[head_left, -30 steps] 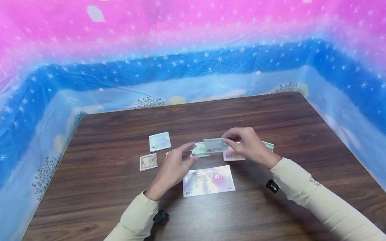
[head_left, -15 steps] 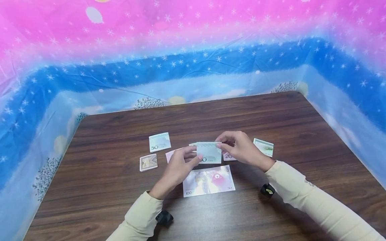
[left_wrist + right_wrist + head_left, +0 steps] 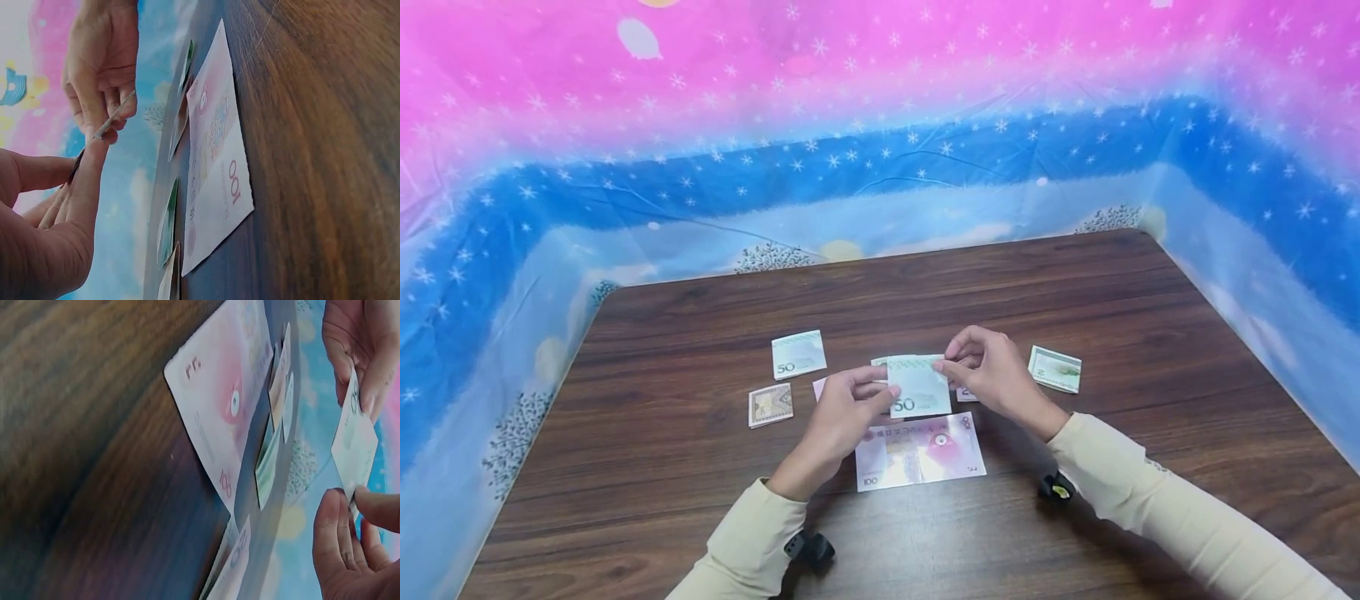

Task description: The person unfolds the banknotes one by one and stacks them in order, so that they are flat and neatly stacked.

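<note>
A folded green 50 banknote (image 3: 919,390) is held up off the table between both hands. My left hand (image 3: 850,418) pinches its left edge between thumb and fingers. At the upper right corner, my right hand (image 3: 996,379) pinches it too. The right wrist view shows the note (image 3: 355,444) tilted, with a hand at either end; from the left wrist it is seen nearly edge-on. Flat on the table just below lies a pink 100 banknote (image 3: 921,454), unfolded, with a crease down its middle. Behind the held note, a 20 banknote (image 3: 967,395) and other notes are partly hidden.
To the left lie another folded 50 banknote (image 3: 799,355) and a small brownish folded note (image 3: 771,406). A green folded note (image 3: 1056,369) lies to the right. The wooden table (image 3: 700,325) is walled by a patterned cloth (image 3: 880,167).
My right hand has brought the folded 50 banknote left and toward me. My left hand, earlier apart from it, now grips its left edge. The green note at right has come into full view.
</note>
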Demonstrator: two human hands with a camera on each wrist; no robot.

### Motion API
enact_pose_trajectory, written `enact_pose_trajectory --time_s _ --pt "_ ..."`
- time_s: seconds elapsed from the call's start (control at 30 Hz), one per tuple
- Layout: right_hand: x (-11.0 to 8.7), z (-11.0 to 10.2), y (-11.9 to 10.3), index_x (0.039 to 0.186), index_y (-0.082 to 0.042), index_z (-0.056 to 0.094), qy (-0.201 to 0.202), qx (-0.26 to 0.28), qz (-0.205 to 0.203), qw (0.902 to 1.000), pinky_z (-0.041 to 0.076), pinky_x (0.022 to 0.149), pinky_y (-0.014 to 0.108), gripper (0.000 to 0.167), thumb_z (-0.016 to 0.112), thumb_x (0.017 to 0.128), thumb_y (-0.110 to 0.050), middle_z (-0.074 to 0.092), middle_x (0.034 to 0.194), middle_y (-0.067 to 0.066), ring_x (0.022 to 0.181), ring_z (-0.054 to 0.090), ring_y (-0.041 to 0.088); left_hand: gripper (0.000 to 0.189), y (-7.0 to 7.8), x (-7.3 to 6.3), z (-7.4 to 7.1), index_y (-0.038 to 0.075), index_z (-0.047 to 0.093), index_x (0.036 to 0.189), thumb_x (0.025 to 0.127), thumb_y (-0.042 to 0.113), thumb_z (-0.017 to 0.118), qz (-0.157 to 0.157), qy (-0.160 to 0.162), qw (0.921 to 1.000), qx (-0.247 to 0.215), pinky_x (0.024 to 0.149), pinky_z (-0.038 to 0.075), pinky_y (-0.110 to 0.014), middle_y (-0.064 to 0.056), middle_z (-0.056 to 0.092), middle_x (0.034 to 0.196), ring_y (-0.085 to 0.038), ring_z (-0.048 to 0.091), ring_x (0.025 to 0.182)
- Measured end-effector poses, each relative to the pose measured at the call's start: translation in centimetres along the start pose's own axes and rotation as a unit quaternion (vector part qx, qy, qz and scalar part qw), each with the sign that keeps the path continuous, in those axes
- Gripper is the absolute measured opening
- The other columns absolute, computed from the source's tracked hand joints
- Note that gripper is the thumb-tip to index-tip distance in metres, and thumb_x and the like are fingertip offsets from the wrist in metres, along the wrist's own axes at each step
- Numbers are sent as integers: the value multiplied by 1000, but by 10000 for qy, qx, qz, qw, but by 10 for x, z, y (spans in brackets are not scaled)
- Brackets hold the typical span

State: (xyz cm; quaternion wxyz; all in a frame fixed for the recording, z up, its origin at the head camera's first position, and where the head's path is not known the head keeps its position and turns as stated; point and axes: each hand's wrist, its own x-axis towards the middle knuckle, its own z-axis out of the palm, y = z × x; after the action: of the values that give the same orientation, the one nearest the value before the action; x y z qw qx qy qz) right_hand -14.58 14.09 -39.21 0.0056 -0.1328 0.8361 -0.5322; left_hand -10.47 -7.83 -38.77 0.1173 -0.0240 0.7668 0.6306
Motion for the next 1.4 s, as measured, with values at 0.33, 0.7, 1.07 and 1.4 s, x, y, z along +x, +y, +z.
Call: enact_pose_trajectory --time_s 0.33,0.7,1.07,1.4 --pt "-8 7 -6 102 -6 77 -111 -511 24 9986 61 73 34 24 84 85 -22 76 97 7 85 75 21 44 -3 -1 -2 0 58 136 96 15 69 -107 -185 9981 -581 61 45 -33 -14 74 114 -27 76 84" --pt "-18 14 -14 123 0 70 -593 92 653 9961 58 86 37 55 87 81 -31 71 120 16 106 69 27 49 -6 1 -3 7 56 139 96 24 70 -217 -518 9955 -762 62 36 -33 -13 72 120 -26 75 93" --pt "-24 21 -19 131 3 64 -921 596 806 9907 56 95 40 64 87 81 -29 67 127 17 118 64 32 45 -4 0 0 12 59 132 94 32 73 -218 -747 9945 -698 66 39 -32 -12 74 113 -21 74 91" --pt "-25 22 -21 129 3 65 -1027 680 653 9902 51 101 45 60 87 82 -26 70 123 15 116 66 29 45 -5 1 1 9 59 131 95 32 72 -146 -804 9936 -781 63 37 -29 -15 71 121 -20 74 92"
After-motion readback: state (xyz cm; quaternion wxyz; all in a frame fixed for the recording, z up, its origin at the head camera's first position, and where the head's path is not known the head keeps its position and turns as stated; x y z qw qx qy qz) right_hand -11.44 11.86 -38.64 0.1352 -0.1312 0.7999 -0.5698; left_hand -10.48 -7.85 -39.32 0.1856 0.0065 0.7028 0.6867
